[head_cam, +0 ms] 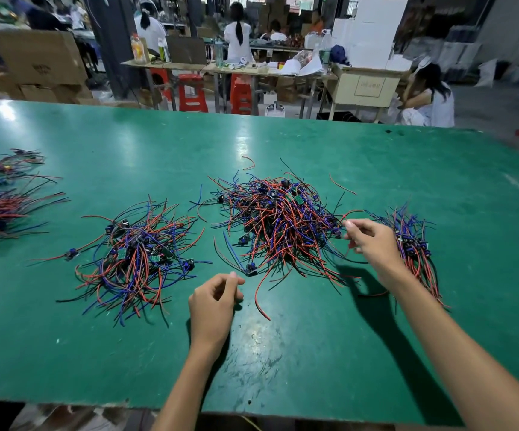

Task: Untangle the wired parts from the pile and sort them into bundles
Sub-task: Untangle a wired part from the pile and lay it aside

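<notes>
My right hand (371, 241) sits at the right edge of the tangled pile (278, 225) on the green worktop (158, 144). Its fingertips seem to pinch a red wire that runs left into the tangle, though I cannot tell for sure. The sorted bundle (413, 247) lies just right of that hand, its long axis running near to far. My left hand (213, 303) hovers loosely curled and empty, near the pile's front edge, and is the farther one from the bundle.
</notes>
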Available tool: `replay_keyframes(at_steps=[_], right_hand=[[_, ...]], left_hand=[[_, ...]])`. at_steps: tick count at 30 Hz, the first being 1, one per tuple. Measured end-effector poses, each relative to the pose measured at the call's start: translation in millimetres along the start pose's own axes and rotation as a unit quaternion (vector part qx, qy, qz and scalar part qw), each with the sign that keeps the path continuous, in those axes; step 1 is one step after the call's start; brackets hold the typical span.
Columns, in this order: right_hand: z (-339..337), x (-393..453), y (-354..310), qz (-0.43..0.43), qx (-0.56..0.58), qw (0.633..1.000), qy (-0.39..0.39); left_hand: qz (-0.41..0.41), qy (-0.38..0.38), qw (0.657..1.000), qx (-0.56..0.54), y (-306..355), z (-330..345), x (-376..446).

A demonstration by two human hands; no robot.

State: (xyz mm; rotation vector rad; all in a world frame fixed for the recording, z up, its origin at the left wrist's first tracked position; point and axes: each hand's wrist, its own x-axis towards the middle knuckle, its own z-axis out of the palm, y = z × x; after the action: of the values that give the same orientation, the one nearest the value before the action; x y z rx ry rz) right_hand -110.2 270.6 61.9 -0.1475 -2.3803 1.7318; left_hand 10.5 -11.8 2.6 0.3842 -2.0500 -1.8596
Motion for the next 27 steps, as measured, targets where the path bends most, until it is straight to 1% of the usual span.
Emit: replay_keyframes(at_steps=[2,4,6,8,9,13,15,18,20,22,24,27], right_hand=[[7,-14,-1,0.033,0.056,0.998,-0.027],[12,-21,1,0.056,0.053,0.997,-0.019],[14,-19,1,0.054,0.024,0.998,0.032],[15,-9,-6,0.025,-0.006,0.996,0.090],[18,-3,-9,0.010,-0.026,0.995,0.099],[38,17,-17,-0.009,-0.073,0.996,0.057],[54,23,-21,-0.023,-0.108,0.992,0.062],[75,31,-30,-0.011,-0.100,0.994,0.052],[83,36,-33,-0.009,-0.149,0.988,0.025],[86,40,-31,-0.022,-0.191,0.981,0.031],[86,37,-29,-0.037,-0.206,0.977,0.045],[78,29,-26,-0.064,-0.192,0.978,0.054]], left_hand=[[0.011,-0.017,1.000,0.020,1,1,-2],[0.019,-0.031,0.998,0.049,0,0,-3],[0.018,-0.034,0.997,0.062,0,-1,-3],[0.006,-0.029,0.999,0.044,0,0,-4],[0.000,-0.026,0.999,0.035,1,1,-4],[-0.007,-0.017,0.999,0.033,2,0,-1],[-0.007,-0.013,0.999,0.033,3,0,-1],[-0.011,-0.009,1.000,0.027,3,0,-2],[-0.011,-0.007,1.000,0.024,3,-1,-1],[-0.009,-0.008,1.000,0.024,3,-2,-1],[-0.008,-0.008,1.000,0.019,3,-2,-1],[-0.010,-0.008,1.000,0.017,3,-2,-1]])
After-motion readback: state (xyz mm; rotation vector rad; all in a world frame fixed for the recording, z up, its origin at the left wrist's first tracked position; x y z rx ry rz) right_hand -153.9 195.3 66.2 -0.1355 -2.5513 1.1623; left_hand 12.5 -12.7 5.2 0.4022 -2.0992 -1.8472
